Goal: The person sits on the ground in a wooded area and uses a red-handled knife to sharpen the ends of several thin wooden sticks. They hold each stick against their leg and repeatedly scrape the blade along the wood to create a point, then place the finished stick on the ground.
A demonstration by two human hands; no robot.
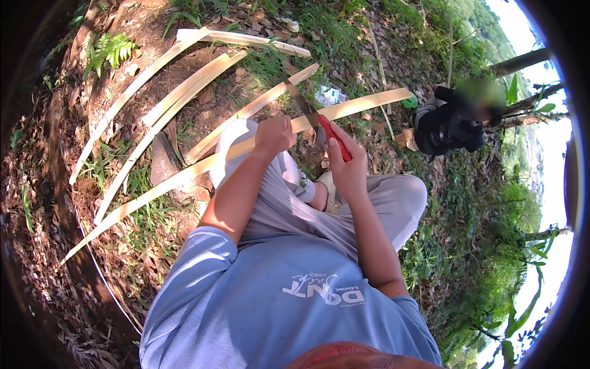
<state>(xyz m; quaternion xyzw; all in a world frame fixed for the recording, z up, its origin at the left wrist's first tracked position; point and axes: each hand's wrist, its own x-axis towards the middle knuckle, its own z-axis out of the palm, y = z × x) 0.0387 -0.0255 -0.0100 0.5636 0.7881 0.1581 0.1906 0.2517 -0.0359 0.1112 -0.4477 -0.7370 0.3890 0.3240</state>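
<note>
The left hand (275, 134) is closed on a long pale strip (372, 103), which slants across the left knee (236, 129). The right hand (349, 166) wraps the handle of a red saw (332, 135), its blade crossing the strip just beside the left hand. More strips (249, 111) lie beyond; off right is a person (452, 128) in black.

A fern (112, 54) grows on brown earth (144, 27) at upper left. A grey stone (163, 158) and grass (261, 69) sit lower and farther right. A white packet (330, 96) lies near the middle. At right, a dark-topped person (452, 128) is near slim trunks (522, 62).
</note>
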